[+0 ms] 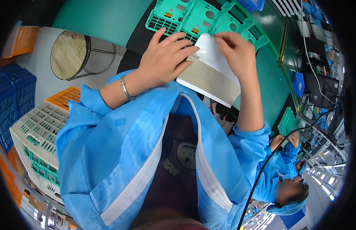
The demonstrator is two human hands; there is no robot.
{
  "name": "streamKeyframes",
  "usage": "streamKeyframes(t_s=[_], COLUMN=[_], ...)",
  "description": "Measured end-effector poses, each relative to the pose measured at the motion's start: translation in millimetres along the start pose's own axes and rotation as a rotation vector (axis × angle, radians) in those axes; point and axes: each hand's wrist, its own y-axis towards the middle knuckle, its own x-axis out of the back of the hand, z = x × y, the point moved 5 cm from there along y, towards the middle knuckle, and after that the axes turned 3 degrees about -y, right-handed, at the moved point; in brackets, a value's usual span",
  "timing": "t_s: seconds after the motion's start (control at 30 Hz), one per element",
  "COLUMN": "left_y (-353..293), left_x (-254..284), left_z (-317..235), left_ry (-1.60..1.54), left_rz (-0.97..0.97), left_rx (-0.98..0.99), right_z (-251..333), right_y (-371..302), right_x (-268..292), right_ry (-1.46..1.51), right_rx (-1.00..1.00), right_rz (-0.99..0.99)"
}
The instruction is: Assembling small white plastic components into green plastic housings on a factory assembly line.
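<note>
Pale sheet material lies in front of me at the near edge of the green table: a glossy white sheet (211, 52) above a beige, finely lined area (212, 76) with a white lower border. My right hand (236, 48) is closed, thumb and fingertips pinched at the white sheet's top corner; whether it holds the sheet or a small piece is hidden. My left hand (164, 59) is open, palm down with fingers stretched out, fingertips at the sheet's left edge. Just beyond both hands sits a green plastic tray (189, 19) with grids, round holes and small yellow-orange labels.
A round wooden stool (70, 55) stands at the left. Below it are a white crate (39, 134) and blue crates (13, 96). At the right, a person in blue (279, 165) works beside another green tray (287, 122). A black cable (266, 163) crosses the lower right.
</note>
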Motion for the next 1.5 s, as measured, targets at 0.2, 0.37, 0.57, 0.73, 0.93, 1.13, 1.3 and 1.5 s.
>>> streamKeyframes(t_s=[0.2, 0.37, 0.57, 0.73, 0.93, 1.13, 1.3, 1.5], left_y=[-2.4, -1.1, -2.6, -3.0, -2.8, -2.5, -3.0, -2.8], left_x=[2.3, 1.7, 0.7, -0.5, 0.5, -0.6, 1.0, -2.1], left_z=[-2.2, -2.7, 0.3, 1.4, 0.9, 0.9, 1.0, 2.0], left_ry=[0.009, -0.004, -0.005, -0.009, -0.016, -0.021, -0.008, -0.001], left_rz=[0.026, -0.003, -0.012, -0.001, -0.030, -0.030, -0.033, -0.006], left_rx=[0.006, -0.012, -0.017, -0.009, -0.022, -0.021, -0.027, -0.014], right_z=[-6.2, -9.2, -1.5, 1.7, 8.3, 2.9, 6.5, 5.3], right_y=[41.7, 52.6, 58.5, 58.7, 58.3, 58.3, 58.4, 58.7], right_x=[-8.7, -11.1, -13.2, -14.3, -17.2, -18.7, -20.3, -23.5], right_ry=[-0.204, -0.270, -0.390, -0.423, -0.475, -0.484, -0.520, -0.590], right_rx=[-0.034, 0.039, 0.064, 0.204, 0.273, 0.243, 0.317, 0.356], right_rz=[0.165, 0.182, 0.258, 0.173, 0.165, 0.158, 0.115, 0.081])
